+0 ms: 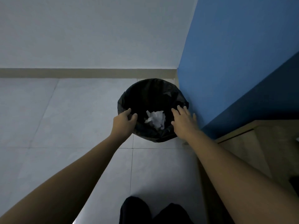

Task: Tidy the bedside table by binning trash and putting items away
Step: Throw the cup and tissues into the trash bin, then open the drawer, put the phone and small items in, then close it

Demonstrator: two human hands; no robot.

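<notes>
A round bin lined with a black bag [150,92] stands on the floor in the corner, against the blue wall. Crumpled white tissue [156,118] lies inside it. My left hand [124,122] is at the bin's left rim, fingers curled over the bag's edge. Over the right rim my right hand [183,120] is spread flat, fingers apart, holding nothing.
A blue wall [234,62] rises right of the bin. A wooden bedside table [262,143] stands at the right edge, close to my right forearm. Pale floor tiles [64,118] stretch left and toward me. My dark-clad knees [145,210] show at the bottom.
</notes>
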